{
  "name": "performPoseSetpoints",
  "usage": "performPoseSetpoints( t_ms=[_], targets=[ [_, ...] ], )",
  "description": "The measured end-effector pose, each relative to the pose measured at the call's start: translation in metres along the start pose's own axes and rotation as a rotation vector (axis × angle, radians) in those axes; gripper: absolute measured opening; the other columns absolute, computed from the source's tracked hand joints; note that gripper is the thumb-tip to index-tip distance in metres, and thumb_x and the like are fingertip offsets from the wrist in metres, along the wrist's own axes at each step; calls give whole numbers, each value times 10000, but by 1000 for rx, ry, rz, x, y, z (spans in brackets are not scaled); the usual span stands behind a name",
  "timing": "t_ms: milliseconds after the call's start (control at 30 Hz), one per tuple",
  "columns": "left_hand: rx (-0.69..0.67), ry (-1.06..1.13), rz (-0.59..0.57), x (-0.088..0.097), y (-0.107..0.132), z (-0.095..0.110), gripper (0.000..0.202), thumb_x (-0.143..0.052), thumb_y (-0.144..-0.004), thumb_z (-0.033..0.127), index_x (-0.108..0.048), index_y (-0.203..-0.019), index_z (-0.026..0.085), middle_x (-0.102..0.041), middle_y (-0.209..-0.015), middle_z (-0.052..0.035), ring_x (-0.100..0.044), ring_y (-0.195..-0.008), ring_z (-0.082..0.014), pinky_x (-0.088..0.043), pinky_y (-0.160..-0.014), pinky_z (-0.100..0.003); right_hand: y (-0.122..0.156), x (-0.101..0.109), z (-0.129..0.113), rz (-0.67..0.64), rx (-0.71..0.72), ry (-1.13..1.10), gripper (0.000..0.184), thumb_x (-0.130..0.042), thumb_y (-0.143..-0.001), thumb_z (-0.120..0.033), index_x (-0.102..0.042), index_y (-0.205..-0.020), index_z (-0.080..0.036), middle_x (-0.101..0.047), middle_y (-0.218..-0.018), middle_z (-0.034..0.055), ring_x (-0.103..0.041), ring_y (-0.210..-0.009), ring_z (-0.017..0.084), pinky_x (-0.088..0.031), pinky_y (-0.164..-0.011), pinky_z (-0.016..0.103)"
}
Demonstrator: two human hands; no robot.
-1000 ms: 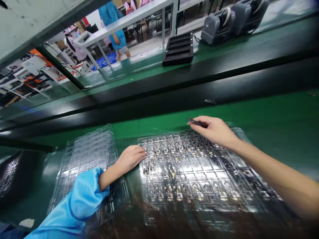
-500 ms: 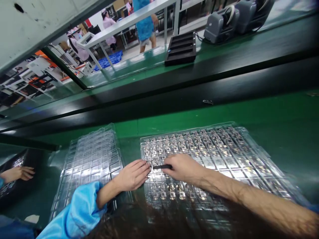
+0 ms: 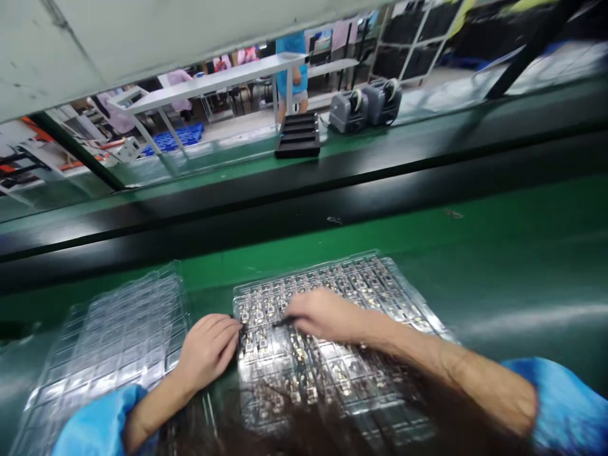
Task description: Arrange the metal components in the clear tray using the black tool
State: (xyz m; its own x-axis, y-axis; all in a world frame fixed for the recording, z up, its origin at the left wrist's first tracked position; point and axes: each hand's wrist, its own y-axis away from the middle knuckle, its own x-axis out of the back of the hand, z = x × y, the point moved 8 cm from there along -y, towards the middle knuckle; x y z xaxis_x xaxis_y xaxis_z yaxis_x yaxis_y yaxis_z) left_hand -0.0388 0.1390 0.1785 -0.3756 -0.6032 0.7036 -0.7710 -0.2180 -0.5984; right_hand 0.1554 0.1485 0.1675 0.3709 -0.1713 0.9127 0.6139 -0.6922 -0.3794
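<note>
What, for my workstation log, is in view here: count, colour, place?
Board tray: at least one, clear, front centre
Circuit boards: many, dark and silvery, in board tray
Latticed trays: count unclear, clear, front left
Slim tool: one, black, over board tray
Worktable: one, green, foreground
Dark strips: two, black, behind worktable
Small scraps: two, colour unclear, beyond board tray
Slotted tray: one, black, back centre
Tape dispensers: two, grey, right of slotted tray
Tables: several, white, background
Pallet: one, blue, background left
Rack: one, pale frame, background right
People: several, blue or pink clothing, background
Overhead panel: one, whitish, top left
Left hand: one, blue sleeve, beside board tray
Right hand: one, blue sleeve, holding slim tool
</note>
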Motion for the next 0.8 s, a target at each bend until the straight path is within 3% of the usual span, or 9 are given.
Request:
performPoseSetpoints(
  t_ms=[67, 133, 233, 333, 433, 533, 633, 700, 800],
  targets=[
    [-9, -20, 11, 2, -16, -6, 217, -498, -897, 198, -532, -1100, 265, -637, -1025, 75, -568, -951, -120, -465, -849, -313, 6, 50, 75, 250, -205, -5, 247, -513, -890, -286, -697, -1032, -201, -676, -1019, 25, -611, -956, 167, -445, -846, 276],
    [-13, -14, 9, 1, -35, -10, 174, -500, -913, 203, -533, -1072, 264, -636, -1002, 75, -578, -917, -114, -467, -817, -300, 19, 88, 154, 437, -510, 59, 293, -505, -902, -373, -705, -983, -174, -675, -1002, 52, -614, -912, 177, -443, -805, 265],
    [-66, -35, 3, -9, -68, -9, 129, -486, -935, 210, -562, -1035, 241, -636, -965, 71, -579, -847, -114, -454, -769, -290, 22, 107, 233, 483, -775, 179, 360, -533, -882, -398, -675, -1120, -168, -641, -1119, 96, -599, -997, 206, -437, -825, 264],
    [-75, -53, -107, -41, -110, -15, 214, -426, -969, 252, -634, -998, 212, -643, -919, 42, -576, -817, -147, -445, -749, -314, 14, 108, 271, 523, -847, 127, 373, -528, -877, -406, -657, -1145, -182, -628, -1149, 96, -592, -1031, 199, -437, -831, 250],
    [-2, -66, -256, -84, -171, -30, 255, -434, -971, 279, -669, -1003, 183, -646, -958, -2, -574, -889, -194, -454, -781, -343, 39, 121, 302, 632, -974, 89, 389, -420, -924, -422, -649, -1136, -190, -656, -1083, 83, -614, -979, 190, -440, -766, 244],
    [-13, -48, -376, -126, -240, -35, 260, -445, -964, 251, -680, -1019, 152, -624, -1020, -43, -541, -991, -209, -428, -903, -343, 105, 139, 333, 700, -1110, 93, 408, -424, -923, -437, -642, -1175, -202, -663, -1075, 91, -618, -977, 200, -432, -750, 250],
    [-33, 18, -429, -161, -299, -35, 339, -489, -947, 236, -587, -1253, 127, -531, -1243, -68, -464, -1161, -208, -337, -1043, -303, 188, 147, 361, 714, -1285, 94, 383, -480, -893, -411, -661, -1154, -197, -652, -1102, 118, -611, -992, 243, -426, -745, 285],
    [24, 72, -489, -184, -322, -39, 474, -540, -921, 245, -482, -1376, 120, -462, -1302, -97, -448, -1196, -223, -332, -1049, -300, 230, 142, 373, 701, -1394, 73, 354, -518, -867, -406, -680, -1082, -176, -654, -1075, 128, -612, -977, 267, -418, -725, 302],
    [182, 153, -566, -210, -334, -51, 450, -579, -895, 254, -518, -1322, 123, -450, -1250, -122, -513, -1083, -211, -399, -943, -286, 256, 128, 384, 679, -1455, 45, 377, -575, -828, -486, -680, -1034, -188, -653, -1067, 109, -606, -972, 259, -405, -707, 300]
  ],
)
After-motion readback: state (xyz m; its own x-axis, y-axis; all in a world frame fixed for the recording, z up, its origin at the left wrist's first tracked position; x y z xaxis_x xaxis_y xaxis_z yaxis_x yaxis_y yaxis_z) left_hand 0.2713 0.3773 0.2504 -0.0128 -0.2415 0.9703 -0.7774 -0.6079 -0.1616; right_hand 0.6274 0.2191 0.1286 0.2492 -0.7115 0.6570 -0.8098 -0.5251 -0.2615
